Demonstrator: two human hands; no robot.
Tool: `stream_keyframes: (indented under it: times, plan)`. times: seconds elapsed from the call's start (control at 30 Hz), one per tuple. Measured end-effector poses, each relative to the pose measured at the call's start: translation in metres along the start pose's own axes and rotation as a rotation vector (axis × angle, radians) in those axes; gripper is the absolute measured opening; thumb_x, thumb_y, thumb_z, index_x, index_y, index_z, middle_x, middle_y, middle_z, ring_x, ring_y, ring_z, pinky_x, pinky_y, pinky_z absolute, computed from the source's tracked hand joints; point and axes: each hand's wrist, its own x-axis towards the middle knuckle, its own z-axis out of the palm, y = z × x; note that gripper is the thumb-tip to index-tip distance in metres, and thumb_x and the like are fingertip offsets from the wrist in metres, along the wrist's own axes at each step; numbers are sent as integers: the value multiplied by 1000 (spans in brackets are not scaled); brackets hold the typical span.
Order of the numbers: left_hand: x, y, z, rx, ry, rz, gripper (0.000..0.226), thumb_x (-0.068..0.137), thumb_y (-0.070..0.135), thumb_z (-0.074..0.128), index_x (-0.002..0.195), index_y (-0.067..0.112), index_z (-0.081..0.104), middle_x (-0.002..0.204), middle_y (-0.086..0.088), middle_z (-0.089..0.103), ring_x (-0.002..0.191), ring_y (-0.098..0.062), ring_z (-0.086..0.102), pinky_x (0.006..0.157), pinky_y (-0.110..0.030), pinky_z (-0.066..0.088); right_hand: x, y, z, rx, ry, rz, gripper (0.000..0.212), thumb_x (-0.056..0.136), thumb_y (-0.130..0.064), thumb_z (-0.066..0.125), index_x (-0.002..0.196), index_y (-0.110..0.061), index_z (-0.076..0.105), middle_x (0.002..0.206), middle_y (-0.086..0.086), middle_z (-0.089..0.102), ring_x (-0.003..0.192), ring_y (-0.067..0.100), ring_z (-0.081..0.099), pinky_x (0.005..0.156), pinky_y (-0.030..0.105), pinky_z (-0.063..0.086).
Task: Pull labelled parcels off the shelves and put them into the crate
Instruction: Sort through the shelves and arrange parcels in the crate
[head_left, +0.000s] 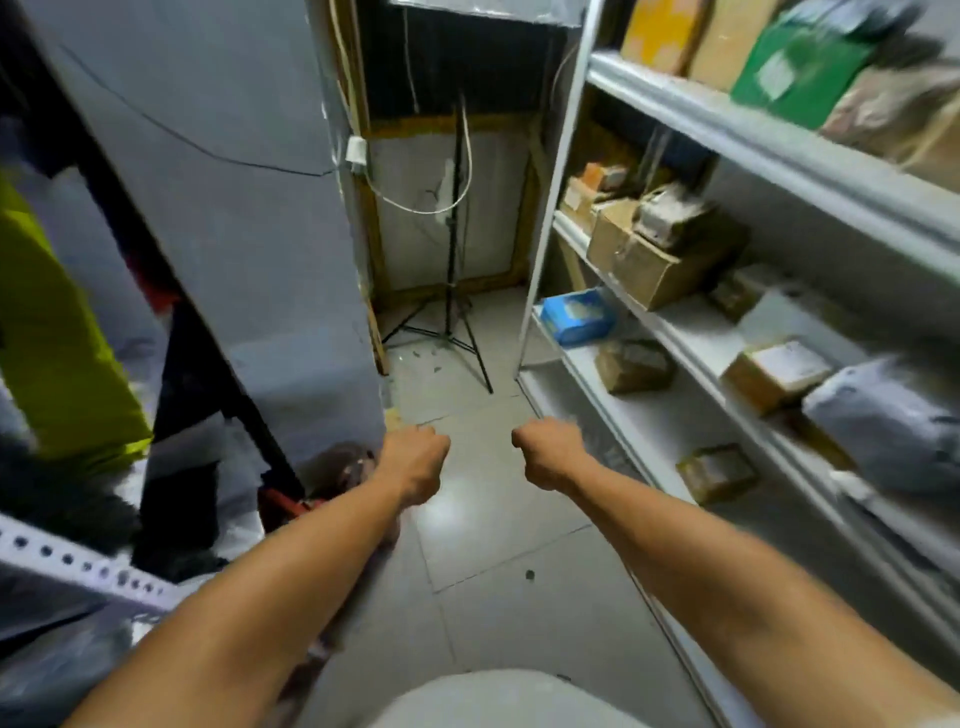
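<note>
Both hands, left (415, 460) and right (549, 451), are fisted and empty. Parcels (776, 371) on shelves (675, 332) lie to our right, nearer the right hand. We see no crate.

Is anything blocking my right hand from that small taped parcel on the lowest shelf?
Nothing visible. The right hand, closed in a fist, hangs over bare floor, and the taped parcel lies alone near the shelf front, with open space between them.

We stand in a cramped stockroom: white metal shelves (779, 135) on the right carry cardboard boxes (654, 265), wrapped parcels (774, 371) and a grey mailer bag (883, 426), with a bare tiled floor (493, 519) and a light stand (454, 291) at the far end.
</note>
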Motion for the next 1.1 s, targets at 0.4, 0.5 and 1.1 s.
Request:
stream_keyframes:
  times: [0.4, 0.5, 1.1]
  plan:
    - [178, 136, -80, -86, 121, 411, 36, 89, 9, 50, 121, 20, 64, 115, -6, 66, 104, -28, 63, 85, -41, 57, 1, 170, 4, 203, -37, 486, 36, 86, -15, 66, 121, -25, 64, 121, 5, 65, 115, 29, 61, 89, 38, 55]
    - [221, 166, -93, -149, 92, 504, 36, 92, 13, 53, 126, 21, 61, 120, -5, 63, 109, -26, 60, 88, -40, 56, 15, 203, 8, 262, -19, 591, 41, 90, -17, 63, 131, -23, 60, 132, 5, 61, 124, 29, 55, 97, 41, 51]
    - [374, 296, -147, -644, -334, 772, 70, 91, 2, 59, 154, 4, 29, 154, -11, 40, 142, -29, 38, 110, -24, 32, 35, 323, 26, 934, 174, 1245, 48, 86, -9, 69, 131, -20, 55, 162, 12, 14, 148, 27, 30, 113, 26, 30]
